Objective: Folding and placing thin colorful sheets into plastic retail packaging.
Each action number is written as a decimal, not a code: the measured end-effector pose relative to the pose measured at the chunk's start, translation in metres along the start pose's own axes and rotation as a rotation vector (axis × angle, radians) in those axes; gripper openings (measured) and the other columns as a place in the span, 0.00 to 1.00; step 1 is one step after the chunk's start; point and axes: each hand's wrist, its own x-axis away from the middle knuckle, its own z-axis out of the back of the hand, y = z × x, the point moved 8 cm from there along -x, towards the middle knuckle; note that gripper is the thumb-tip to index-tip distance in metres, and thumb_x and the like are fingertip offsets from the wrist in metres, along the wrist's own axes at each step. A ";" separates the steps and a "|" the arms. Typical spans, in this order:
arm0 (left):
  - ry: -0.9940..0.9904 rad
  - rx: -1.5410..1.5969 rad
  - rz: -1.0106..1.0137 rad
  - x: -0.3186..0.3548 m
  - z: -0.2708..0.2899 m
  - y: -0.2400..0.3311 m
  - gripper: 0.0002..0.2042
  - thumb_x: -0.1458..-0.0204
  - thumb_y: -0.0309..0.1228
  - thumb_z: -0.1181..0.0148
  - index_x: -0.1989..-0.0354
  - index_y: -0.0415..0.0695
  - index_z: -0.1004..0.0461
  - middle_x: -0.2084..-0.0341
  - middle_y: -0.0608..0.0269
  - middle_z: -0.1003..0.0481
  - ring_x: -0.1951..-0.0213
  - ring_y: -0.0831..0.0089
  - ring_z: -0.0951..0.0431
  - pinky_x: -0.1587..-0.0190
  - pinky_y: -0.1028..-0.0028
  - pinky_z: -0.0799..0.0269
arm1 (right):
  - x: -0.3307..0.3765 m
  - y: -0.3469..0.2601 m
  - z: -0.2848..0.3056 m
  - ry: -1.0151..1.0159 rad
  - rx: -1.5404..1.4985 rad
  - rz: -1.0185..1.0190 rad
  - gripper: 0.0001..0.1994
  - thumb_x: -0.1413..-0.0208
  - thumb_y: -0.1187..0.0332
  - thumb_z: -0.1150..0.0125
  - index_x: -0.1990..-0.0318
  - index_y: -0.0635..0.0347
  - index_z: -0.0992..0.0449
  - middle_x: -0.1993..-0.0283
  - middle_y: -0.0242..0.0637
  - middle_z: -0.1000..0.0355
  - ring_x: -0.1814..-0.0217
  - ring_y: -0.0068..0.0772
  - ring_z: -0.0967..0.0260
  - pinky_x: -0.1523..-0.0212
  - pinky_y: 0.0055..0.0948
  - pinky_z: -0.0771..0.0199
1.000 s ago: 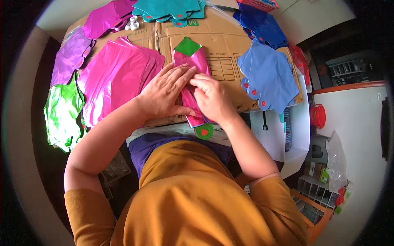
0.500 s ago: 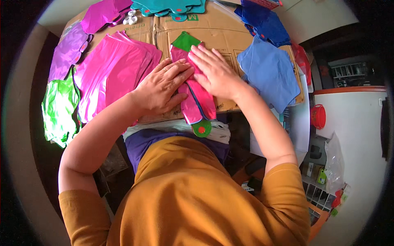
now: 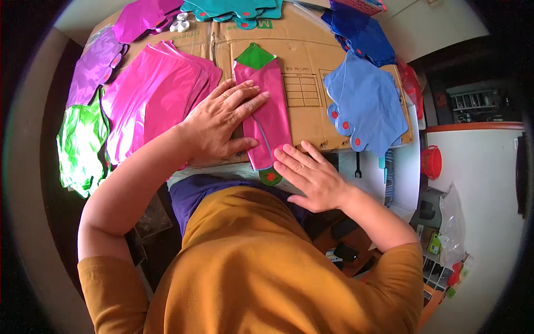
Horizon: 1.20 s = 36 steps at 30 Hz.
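Note:
A flat pink foil piece (image 3: 271, 106), folded into a long strip, lies on the cardboard in front of me. Its far tip is a green point (image 3: 255, 57) with a small tab, and a green tab with a red dot (image 3: 271, 176) sticks out at the near end. My left hand (image 3: 225, 117) rests flat across the strip's left side, fingers stretched out. My right hand (image 3: 311, 175) is open, its fingertips on the near right corner of the strip. To the left lies a fanned pile of pink foil sheets (image 3: 150, 100), partly behind my left forearm.
Flattened cardboard (image 3: 306, 119) covers the table. Around its edge lie foil piles: light blue (image 3: 367, 100), dark blue (image 3: 364, 36), teal (image 3: 231, 8), magenta (image 3: 142, 19), purple (image 3: 94, 67) and green (image 3: 82, 147). A white three-lobed object (image 3: 179, 23) sits at the back. A red basket (image 3: 431, 161) hangs at right.
My right hand has moved from the strip's upper middle down to its near right corner. The strip's two near flaps, parted before, now lie closed together. My left hand has barely moved.

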 end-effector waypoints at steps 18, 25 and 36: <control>0.049 0.084 -0.019 0.001 -0.004 -0.007 0.36 0.49 0.53 0.40 0.40 0.40 0.40 0.40 0.50 0.37 0.32 0.55 0.44 0.31 0.52 0.53 | -0.063 0.056 0.052 0.239 0.291 0.295 0.20 0.55 0.69 0.42 0.53 0.66 0.25 0.48 0.43 0.28 0.43 0.43 0.33 0.39 0.40 0.35; 0.011 0.076 -0.060 0.015 0.000 0.011 0.39 0.52 0.55 0.39 0.39 0.39 0.41 0.39 0.49 0.39 0.32 0.56 0.44 0.31 0.52 0.53 | -0.043 0.030 0.027 0.166 0.172 0.096 0.29 0.52 0.63 0.44 0.41 0.66 0.32 0.36 0.50 0.36 0.31 0.48 0.42 0.30 0.45 0.46; 0.009 -0.027 -0.012 0.030 -0.005 0.024 0.37 0.59 0.42 0.34 0.37 0.46 0.36 0.34 0.52 0.41 0.31 0.54 0.46 0.31 0.49 0.53 | -0.033 0.014 0.023 0.362 0.210 0.136 0.18 0.43 0.66 0.52 0.48 0.63 0.25 0.44 0.45 0.28 0.38 0.43 0.33 0.34 0.45 0.39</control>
